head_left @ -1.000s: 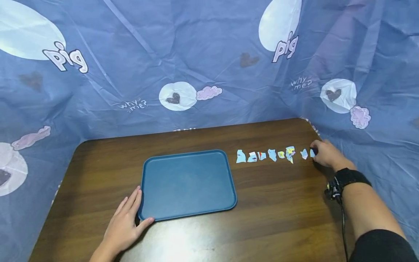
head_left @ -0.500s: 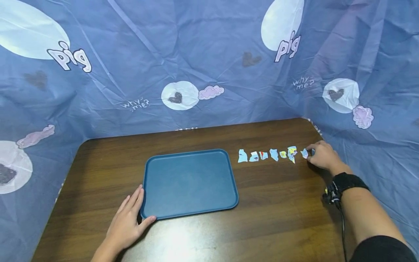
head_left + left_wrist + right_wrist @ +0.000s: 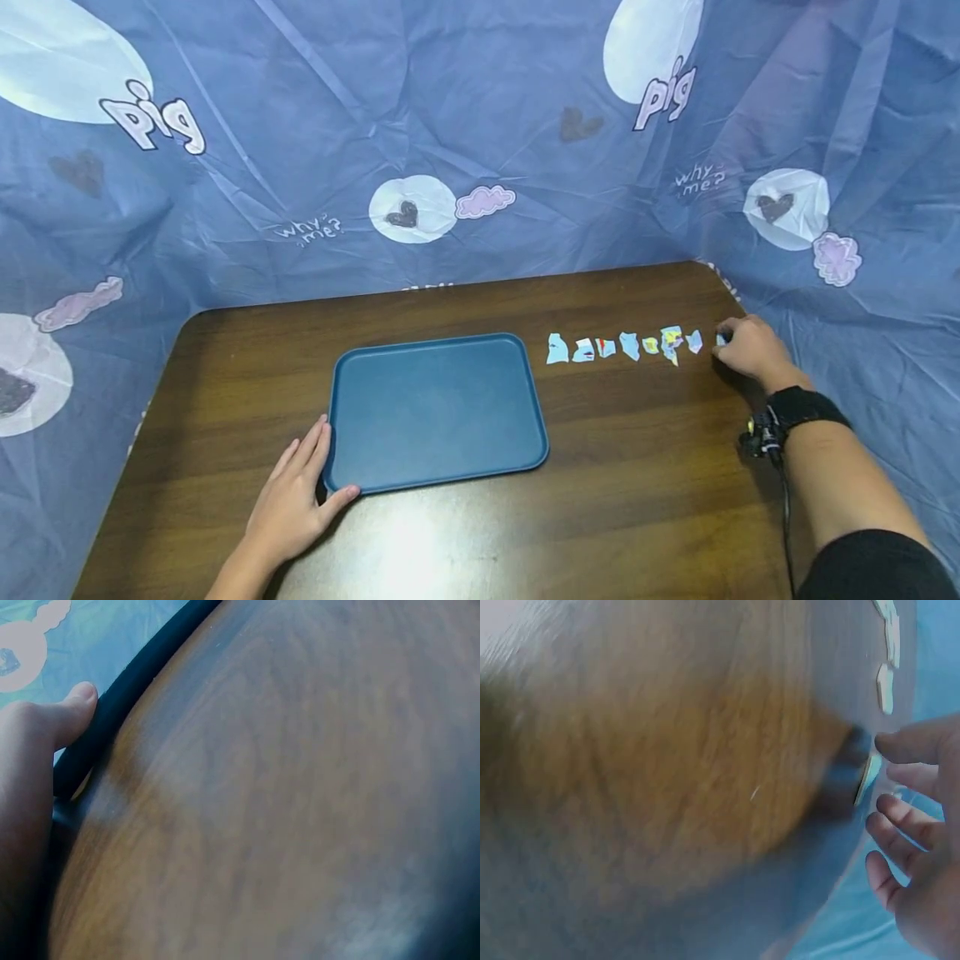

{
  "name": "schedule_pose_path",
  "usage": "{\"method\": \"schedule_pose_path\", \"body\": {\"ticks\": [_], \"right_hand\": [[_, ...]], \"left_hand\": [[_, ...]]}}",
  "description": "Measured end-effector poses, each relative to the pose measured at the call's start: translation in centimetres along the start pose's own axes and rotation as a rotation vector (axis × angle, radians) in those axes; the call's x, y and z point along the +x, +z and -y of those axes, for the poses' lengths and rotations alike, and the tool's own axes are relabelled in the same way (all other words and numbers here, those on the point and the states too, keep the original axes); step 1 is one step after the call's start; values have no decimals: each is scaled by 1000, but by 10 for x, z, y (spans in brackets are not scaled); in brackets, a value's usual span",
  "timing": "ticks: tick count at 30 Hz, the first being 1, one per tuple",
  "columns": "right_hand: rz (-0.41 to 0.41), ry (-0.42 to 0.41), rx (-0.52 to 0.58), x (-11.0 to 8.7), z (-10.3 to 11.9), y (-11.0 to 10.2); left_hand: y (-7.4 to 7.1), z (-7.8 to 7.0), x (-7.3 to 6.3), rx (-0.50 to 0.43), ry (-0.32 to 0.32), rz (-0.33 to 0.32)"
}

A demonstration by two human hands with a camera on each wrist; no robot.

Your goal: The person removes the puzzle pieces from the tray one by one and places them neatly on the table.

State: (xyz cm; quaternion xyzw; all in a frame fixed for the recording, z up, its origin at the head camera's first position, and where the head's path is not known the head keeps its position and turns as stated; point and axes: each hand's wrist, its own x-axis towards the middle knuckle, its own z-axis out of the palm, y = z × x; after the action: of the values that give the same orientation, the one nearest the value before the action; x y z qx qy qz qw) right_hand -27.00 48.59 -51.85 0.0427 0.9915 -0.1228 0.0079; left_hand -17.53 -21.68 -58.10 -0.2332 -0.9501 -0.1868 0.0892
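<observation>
My left hand (image 3: 288,504) rests at the near left corner of a blue tray (image 3: 438,412), fingers along its left edge and thumb on the near edge. In the left wrist view the thumb (image 3: 79,712) lies on the tray's dark rim (image 3: 142,675). My right hand (image 3: 753,354) is at the right end of a row of puzzle pieces (image 3: 630,345). Its thumb and index finger are curled about the last light-blue piece (image 3: 868,778), which lies flat; the hand partly hides it in the head view. Nearest to it lies another pale-blue piece (image 3: 694,342).
The row holds several irregular pieces, mostly light blue, some with yellow or red. They lie right of the tray on a brown wooden table (image 3: 480,550). A blue printed cloth (image 3: 300,150) hangs behind the table. A cable (image 3: 787,525) trails from the right wrist camera.
My right hand moved left to the second-last piece, which now lies closer to its left neighbour, then went back right to the last piece. The left hand kept its place.
</observation>
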Motion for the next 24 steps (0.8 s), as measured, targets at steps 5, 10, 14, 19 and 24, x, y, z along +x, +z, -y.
{"method": "schedule_pose_path", "body": {"ticks": [5,10,14,19,24], "right_hand": [[29,34,29,-3,-4,1],[10,21,45,-1,-6,4],[21,42,42,0,-5,3],[51,90,39,0,-2,5],[44,95,43,0,-4,6]], "left_hand": [[0,2,-4,2,-6,-2],[-2,3,1,6,-13,18],[-3,2,3,-6,-21,34],[-3,1,1,-11,-31,42],[-2,0,2,-21,-39,61]]}}
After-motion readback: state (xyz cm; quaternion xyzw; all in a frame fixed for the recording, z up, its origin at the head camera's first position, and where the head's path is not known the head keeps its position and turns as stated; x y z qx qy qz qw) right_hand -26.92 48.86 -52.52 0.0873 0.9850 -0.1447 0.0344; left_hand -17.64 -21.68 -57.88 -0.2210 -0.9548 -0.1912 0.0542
